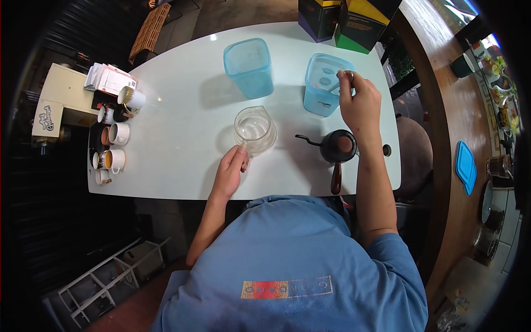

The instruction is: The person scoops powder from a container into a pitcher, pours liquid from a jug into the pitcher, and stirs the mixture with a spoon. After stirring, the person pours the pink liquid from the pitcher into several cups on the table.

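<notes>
My left hand [231, 169] is closed on the handle of a clear glass jug [255, 133], which stands on the white table. Over the right blue plastic container [321, 102], my right hand [359, 102] pinches a thin, pale handle [334, 87] that slants down into it. The lower end of that handle is hard to make out among the clear contents. Below my right forearm sits a black gooseneck kettle [332, 146], its spout to the left and its brown wooden handle towards me.
Another blue container [249, 69] stands behind the jug. Several cups [119, 133] line the white table's [171, 160] left end, beside a cream-coloured machine [61, 99]. Dark boxes [354, 25] stand at the back right. A blue lid [466, 167] lies on the wooden counter [437, 221].
</notes>
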{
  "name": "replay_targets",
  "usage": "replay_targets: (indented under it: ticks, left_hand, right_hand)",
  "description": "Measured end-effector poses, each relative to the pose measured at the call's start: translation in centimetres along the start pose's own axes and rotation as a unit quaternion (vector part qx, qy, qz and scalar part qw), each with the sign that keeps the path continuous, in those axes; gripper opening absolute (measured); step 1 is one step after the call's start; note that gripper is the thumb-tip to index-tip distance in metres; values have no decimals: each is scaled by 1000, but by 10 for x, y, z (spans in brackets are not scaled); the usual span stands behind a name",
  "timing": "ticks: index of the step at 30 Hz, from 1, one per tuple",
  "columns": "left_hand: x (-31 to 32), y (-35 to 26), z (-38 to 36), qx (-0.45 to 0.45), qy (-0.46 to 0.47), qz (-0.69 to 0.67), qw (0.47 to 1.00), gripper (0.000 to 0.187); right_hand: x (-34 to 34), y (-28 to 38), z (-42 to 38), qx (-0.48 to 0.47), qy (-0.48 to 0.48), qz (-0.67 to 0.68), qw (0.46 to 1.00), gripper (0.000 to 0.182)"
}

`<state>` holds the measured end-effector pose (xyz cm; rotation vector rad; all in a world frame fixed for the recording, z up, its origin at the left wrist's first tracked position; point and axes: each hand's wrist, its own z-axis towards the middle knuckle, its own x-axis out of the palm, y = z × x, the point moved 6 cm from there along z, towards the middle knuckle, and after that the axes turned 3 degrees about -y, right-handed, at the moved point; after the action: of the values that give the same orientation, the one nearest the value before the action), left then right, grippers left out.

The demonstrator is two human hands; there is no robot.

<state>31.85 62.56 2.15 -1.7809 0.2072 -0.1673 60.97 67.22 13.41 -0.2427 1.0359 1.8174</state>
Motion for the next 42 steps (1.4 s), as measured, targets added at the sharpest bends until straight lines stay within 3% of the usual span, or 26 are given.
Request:
replay_targets:
  ticks: [8,10,14,24,30,42]
  left_hand:
    - [-5,-1,-4,-6,-12,-2,1000,32]
    - [-5,0,-5,-8,-18,-10,1000,32]
    - [-8,2,-5,-7,-23,-6,1000,32]
    - [-10,-1,-6,-3,-37,-20,999,32]
    - [-9,-4,-3,-9,-34,-23,999,32]
    - [-5,-3,-5,-20,-23,-32,999,33]
  right_hand:
    - [2,-1,6,11,-4,27,1000,22]
    - [1,-12,5,100,-18,66,993,24]
    - [-13,-16,8,134,-26,34,990,26]
    - [-56,-45,4,212,-151,194,946,28]
    - [-73,-34,3,201,-199,263,922,26]
    - [-63,-41,-6,175,-202,231,935,32]
